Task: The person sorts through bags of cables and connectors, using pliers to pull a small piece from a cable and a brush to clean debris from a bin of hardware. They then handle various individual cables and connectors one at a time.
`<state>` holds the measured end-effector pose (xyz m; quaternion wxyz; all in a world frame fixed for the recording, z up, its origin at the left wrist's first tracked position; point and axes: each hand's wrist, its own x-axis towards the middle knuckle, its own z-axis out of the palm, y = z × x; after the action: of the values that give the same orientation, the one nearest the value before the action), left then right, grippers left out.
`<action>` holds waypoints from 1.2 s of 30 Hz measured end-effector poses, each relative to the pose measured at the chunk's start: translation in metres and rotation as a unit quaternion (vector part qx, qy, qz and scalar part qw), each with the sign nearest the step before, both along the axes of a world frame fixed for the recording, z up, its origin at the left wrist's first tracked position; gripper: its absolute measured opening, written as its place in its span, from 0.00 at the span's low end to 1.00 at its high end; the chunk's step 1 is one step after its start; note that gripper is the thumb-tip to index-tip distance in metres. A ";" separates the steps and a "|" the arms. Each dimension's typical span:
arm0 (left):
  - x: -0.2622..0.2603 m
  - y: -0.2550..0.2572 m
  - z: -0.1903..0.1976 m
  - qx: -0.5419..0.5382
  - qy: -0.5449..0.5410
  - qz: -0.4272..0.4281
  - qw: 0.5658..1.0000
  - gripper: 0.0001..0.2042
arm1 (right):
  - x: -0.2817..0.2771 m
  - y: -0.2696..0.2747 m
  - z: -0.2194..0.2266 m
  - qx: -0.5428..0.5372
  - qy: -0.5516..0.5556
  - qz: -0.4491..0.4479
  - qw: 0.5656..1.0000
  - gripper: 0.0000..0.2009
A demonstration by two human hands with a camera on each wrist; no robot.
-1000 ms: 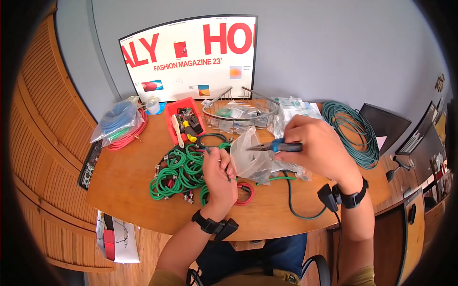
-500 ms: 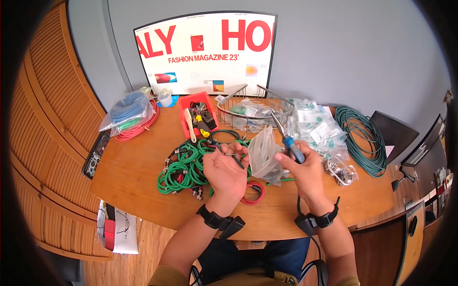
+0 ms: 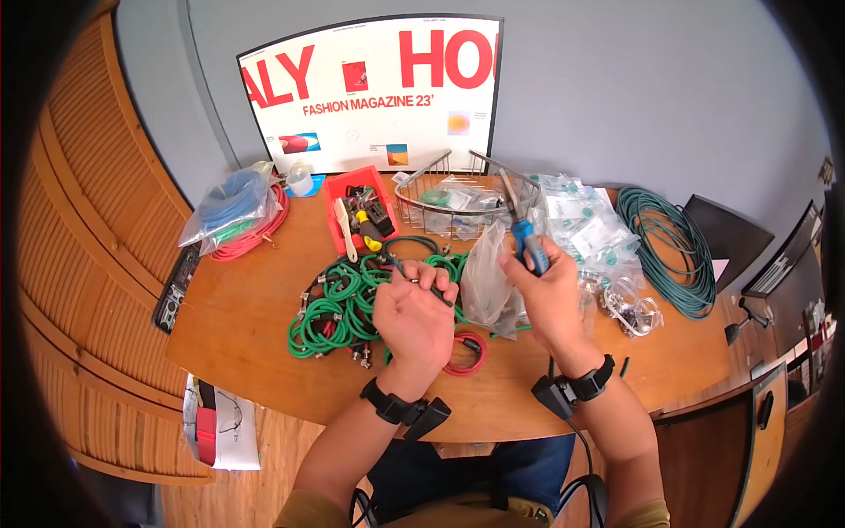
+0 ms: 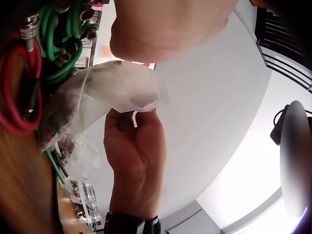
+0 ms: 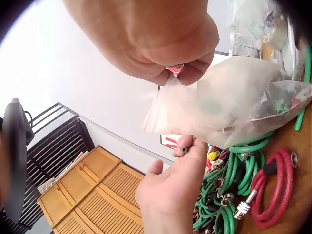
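Note:
My left hand (image 3: 414, 326) is palm up, its fingers curled round a thin dark green cable (image 3: 441, 297); in the right wrist view the cable's cut end (image 5: 184, 149) shows between the fingers. My right hand (image 3: 554, 299) grips blue-handled pliers (image 3: 531, 249), jaws pointing up. Between the hands stands a translucent plastic bag (image 3: 488, 282) with small dark things low inside. Its upper edge meets my right fingertips in the right wrist view. Left of it lie coiled green cables (image 3: 330, 317) with metal connectors, and a red coil (image 3: 466, 354) lies in front.
Behind are a red tool bin (image 3: 330, 207), a wire basket (image 3: 422, 209) and a monitor (image 3: 370, 132). Flat clear packets (image 3: 590, 233), loose metal parts (image 3: 632, 312) and a large dark green coil (image 3: 673, 251) lie to the right. Bagged blue cable (image 3: 231, 201) sits at the left.
The pliers have swung from pointing left across the bag to pointing up, as my right hand turned and came lower. My left hand has rolled palm up, still holding the cable.

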<state>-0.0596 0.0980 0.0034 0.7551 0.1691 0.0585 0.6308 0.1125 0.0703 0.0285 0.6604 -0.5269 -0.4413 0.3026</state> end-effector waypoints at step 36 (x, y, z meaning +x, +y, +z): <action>0.016 -0.012 0.007 0.280 0.269 0.203 0.899 0.16 | -0.027 -0.020 -0.008 0.015 -0.085 0.045 0.995 0.09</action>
<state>-0.0440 0.0856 0.0100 0.4872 0.5217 0.1134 0.6911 0.0856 0.0499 0.0206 0.6140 -0.5203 -0.5234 0.2797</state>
